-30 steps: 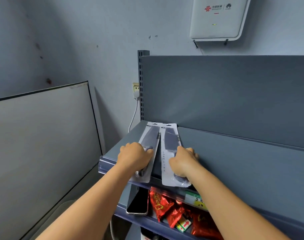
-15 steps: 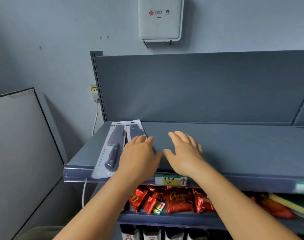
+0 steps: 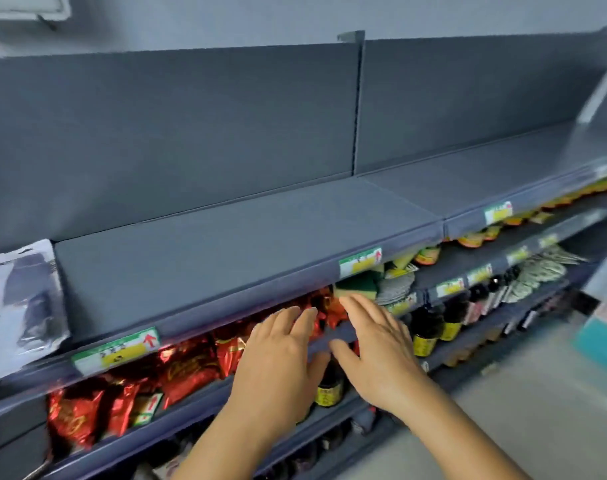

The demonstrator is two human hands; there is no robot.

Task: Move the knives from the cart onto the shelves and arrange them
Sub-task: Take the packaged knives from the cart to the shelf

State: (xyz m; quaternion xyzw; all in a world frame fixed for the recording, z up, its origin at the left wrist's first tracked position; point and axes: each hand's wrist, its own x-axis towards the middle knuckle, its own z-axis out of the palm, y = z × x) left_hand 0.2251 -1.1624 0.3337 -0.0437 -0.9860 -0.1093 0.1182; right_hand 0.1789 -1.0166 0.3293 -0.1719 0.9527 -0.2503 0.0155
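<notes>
Two packaged knives (image 3: 21, 299) in clear blister packs lie side by side at the far left of the grey top shelf (image 3: 226, 244), partly cut off by the frame edge. My left hand (image 3: 278, 362) and my right hand (image 3: 374, 348) hover in front of the lower shelves, fingers straight and spread, holding nothing. Both hands are well right of the knives and below the top shelf's front edge. The cart is not in view.
Red snack bags (image 3: 177, 368) fill the shelf under the top one. Dark sauce bottles (image 3: 430, 327), green sponges (image 3: 357, 282) and patterned packets (image 3: 537, 271) sit further right. Price labels (image 3: 117, 349) line the shelf edges. A teal box (image 3: 603, 327) shows blurred at right.
Both hands let go of the knife packs and pulled back off the top shelf. The view swung right, so the knives now sit at the far left edge.
</notes>
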